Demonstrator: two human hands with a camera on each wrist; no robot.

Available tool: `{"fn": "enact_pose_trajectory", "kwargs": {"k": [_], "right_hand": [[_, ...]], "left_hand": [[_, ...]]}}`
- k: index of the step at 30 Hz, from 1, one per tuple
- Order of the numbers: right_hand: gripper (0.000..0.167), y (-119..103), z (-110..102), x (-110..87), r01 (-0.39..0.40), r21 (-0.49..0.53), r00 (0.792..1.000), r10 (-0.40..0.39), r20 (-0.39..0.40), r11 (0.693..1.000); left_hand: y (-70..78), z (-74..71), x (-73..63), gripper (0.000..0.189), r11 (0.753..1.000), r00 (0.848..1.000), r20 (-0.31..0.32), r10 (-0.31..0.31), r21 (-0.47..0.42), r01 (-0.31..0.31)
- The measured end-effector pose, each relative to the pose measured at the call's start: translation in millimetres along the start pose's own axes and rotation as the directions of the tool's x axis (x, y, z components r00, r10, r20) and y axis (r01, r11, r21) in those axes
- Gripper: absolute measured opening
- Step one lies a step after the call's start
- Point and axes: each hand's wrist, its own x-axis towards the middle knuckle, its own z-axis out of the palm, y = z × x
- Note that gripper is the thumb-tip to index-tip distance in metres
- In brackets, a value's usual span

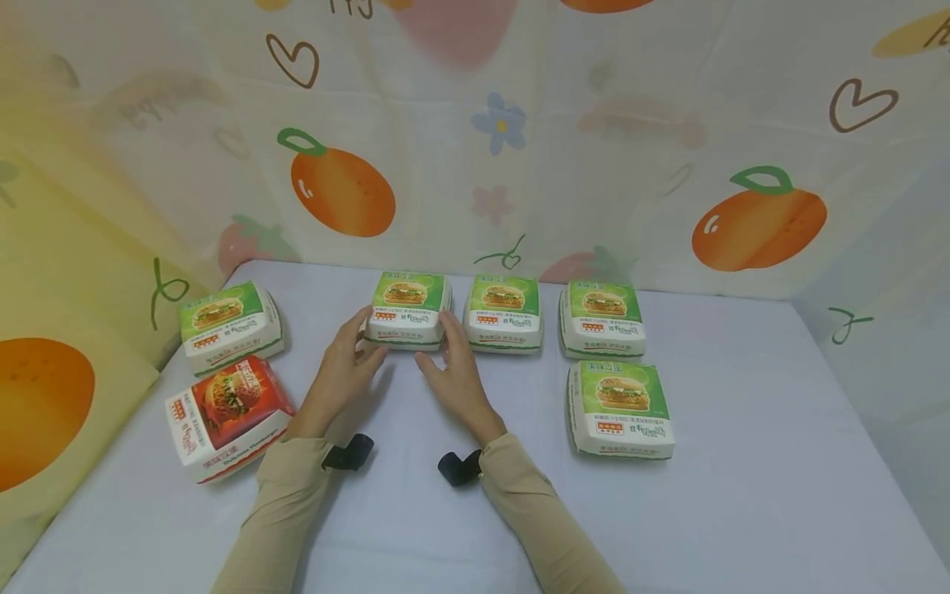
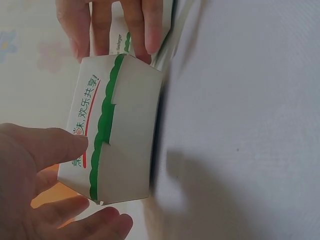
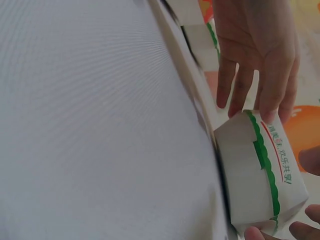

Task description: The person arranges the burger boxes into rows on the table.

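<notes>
In the head view, a green and white burger box (image 1: pixel 406 301) stands at the back of the white table, its printed lid facing up. My left hand (image 1: pixel 343 367) is at its left side, fingers fairly straight. On the opposite side, my right hand (image 1: pixel 458 375) has its fingertips right at the box's edge. The left wrist view shows the front of this burger box (image 2: pixel 131 130), with the left thumb (image 2: pixel 60 146) overlapping its printed face and the other fingers spread beside it. From the right wrist, the burger box (image 3: pixel 245 170) sits between both hands.
Close to the right stands another green burger box (image 1: pixel 505 315). Further right, one green box (image 1: pixel 603 320) has a second green box (image 1: pixel 622 410) in front of it. At left, a green box (image 1: pixel 232 327) stands behind a red burger box (image 1: pixel 232 417). A printed cloth (image 1: pixel 445 181) hangs behind the table.
</notes>
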Motion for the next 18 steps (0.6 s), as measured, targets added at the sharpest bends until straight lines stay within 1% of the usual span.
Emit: {"fn": "enact_pose_trajectory", "kwargs": {"k": [5, 9, 15, 18], "right_hand": [[0.072, -4, -1, -0.9, -0.015, -0.019, 1.0, 0.015, 0.005, 1.0], [0.071, -6, -1, -1.2, -0.013, -0.049, 1.0, 0.014, 0.013, 0.999], [0.071, -15, -4, -3.0, -0.025, -0.105, 0.999, 0.03, 0.038, 0.994], [0.07, -20, -6, -3.8, -0.035, -0.127, 0.997, 0.042, 0.057, 0.991]], "left_hand": [[1.0, -1.4, -1.1, 0.07, 1.0, 1.0, -0.008, 0.015, -0.002, -0.015], [1.3, -2.4, -1.2, 0.069, 1.0, 1.0, -0.012, 0.013, 0.002, -0.013], [6.4, -6.9, -2.5, 0.067, 1.0, 0.999, -0.031, 0.01, 0.028, -0.009], [9.0, -9.5, -3.4, 0.066, 0.998, 0.999, -0.047, 0.025, 0.05, -0.023]]}}
